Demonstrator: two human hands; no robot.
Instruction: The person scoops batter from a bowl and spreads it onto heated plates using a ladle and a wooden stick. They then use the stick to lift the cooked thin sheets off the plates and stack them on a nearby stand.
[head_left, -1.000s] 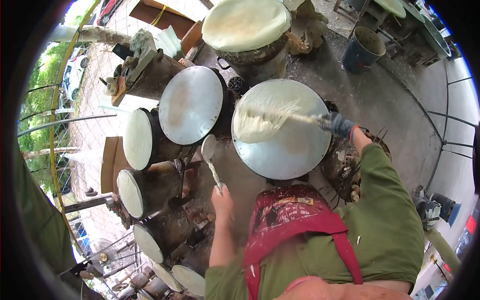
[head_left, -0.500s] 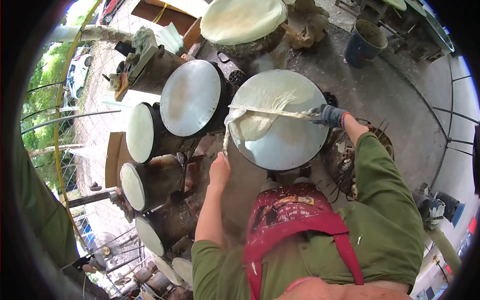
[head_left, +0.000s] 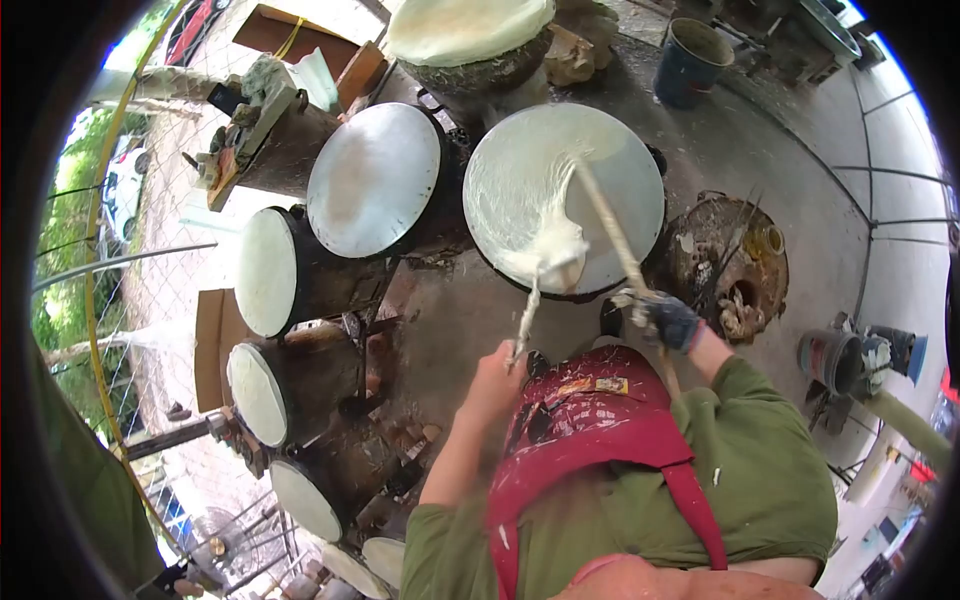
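Gloved in dark blue, the right hand [head_left: 668,318] was closed around the lower end of a long wooden stick [head_left: 608,228], which slanted up and away from the person across the round metal griddle [head_left: 640,165] directly in front. White batter [head_left: 535,215] was smeared thinly over the left half of that griddle and lay thickest in a lump at its near edge, where the far end of the stick's reach met it. Bare and just left of the red apron [head_left: 585,420], the left hand [head_left: 493,378] was clenched on the handle of a batter-coated ladle [head_left: 527,315]; this utensil rose from the fist to the near rim of the griddle and touched the lump of batter there. To the left of the worked griddle, touching or nearly touching it, sat a second round griddle [head_left: 375,180], clean of batter and greyish. Beyond both, at the far edge of the view, a pale cooked sheet [head_left: 465,30] covered another round top. Further left, a row of dark drums with pale round tops [head_left: 265,270] curved down toward the near left. To the right of the worked griddle stood a rusty, soot-stained stove [head_left: 725,265], and a dark bucket [head_left: 690,60] stood on the concrete floor at the far right.
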